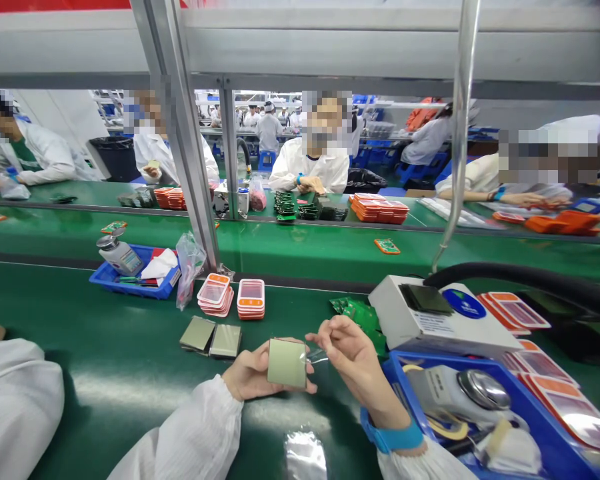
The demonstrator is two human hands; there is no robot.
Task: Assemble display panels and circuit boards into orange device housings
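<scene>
- Left of the large blue plastic tray [545, 407], the left hand [250, 375] grips a flat, square, grey-green panel [285, 363] between thumb and fingers, above the green tabletop [130, 353].
- Between panel and tray, the right hand [354, 352] pinches a strip of clear film [318, 359] at the panel's tray-side edge.
- Just beside the tray's rim, the right wrist has little sideways room.
- Behind the tray's far rim, a white box [400, 313] closes off that side.
- Farther left of the tray, past the panel, tabletop stretches toward a co-worker's white sleeve [15, 407], giving wider room.
</scene>
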